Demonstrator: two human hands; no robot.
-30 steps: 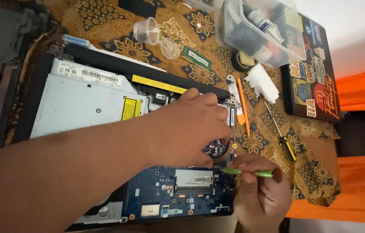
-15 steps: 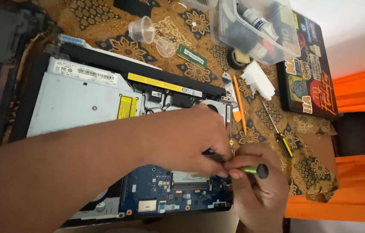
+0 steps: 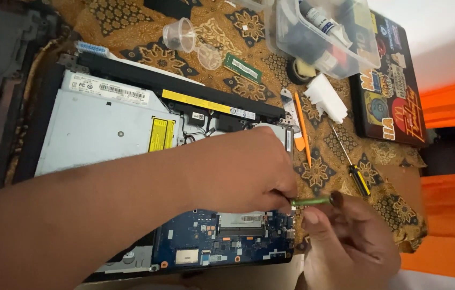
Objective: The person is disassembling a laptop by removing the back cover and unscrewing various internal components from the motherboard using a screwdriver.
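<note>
The green screwdriver (image 3: pixel 312 201), pinched between fingers of both the left hand (image 3: pixel 243 169) and right hand (image 3: pixel 348 244), had risen at lower right above the blue circuit board (image 3: pixel 222 244) since earlier.

Soft, even indoor light, brightest at the upper right, with only faint shadows. The near forearm and right hand (image 3: pixel 348 244) are slightly blurred; the blue circuit board (image 3: pixel 222 244) stays sharp.
</note>
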